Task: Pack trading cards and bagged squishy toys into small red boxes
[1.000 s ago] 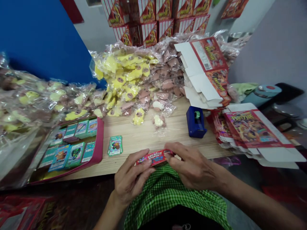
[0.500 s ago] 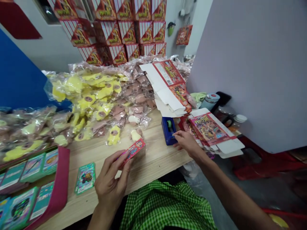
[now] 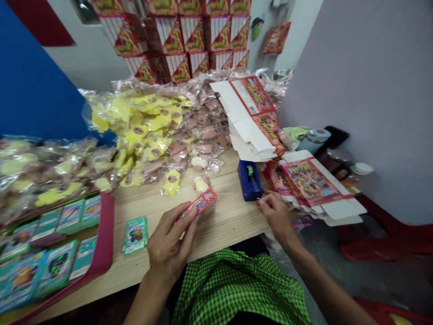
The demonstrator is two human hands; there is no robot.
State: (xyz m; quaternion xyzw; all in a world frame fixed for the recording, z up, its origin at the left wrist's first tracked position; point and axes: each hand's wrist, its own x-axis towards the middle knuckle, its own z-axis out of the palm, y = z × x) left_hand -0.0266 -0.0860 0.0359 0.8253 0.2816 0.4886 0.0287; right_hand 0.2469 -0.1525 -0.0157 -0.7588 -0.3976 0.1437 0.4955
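My left hand [image 3: 174,239] is closed around a small red card box [image 3: 203,203], held tilted over the table with its printed narrow side up. At the front of a blue tape dispenser [image 3: 249,183], my right hand [image 3: 277,214] pinches with thumb and forefinger beside the cutting edge. A short end of clear tape seems to be in that pinch, though it is barely visible. The green tape roll [image 3: 250,170] sits inside the dispenser. To the left of my left hand lies a small stack of green trading cards [image 3: 135,234].
A pink-rimmed box [image 3: 107,230] of cards stands at the left. Bagged yellow and brown toys [image 3: 152,122] are heaped along the back. Flattened cartons [image 3: 250,117] and more printed cartons [image 3: 311,180] lie at the right, near a bottle [image 3: 314,137]. Red boxes [image 3: 189,34] are stacked behind.
My right hand has drawn back slightly from inside the dispenser to its front edge. The left hand still holds the box. The whole view has shifted a little.
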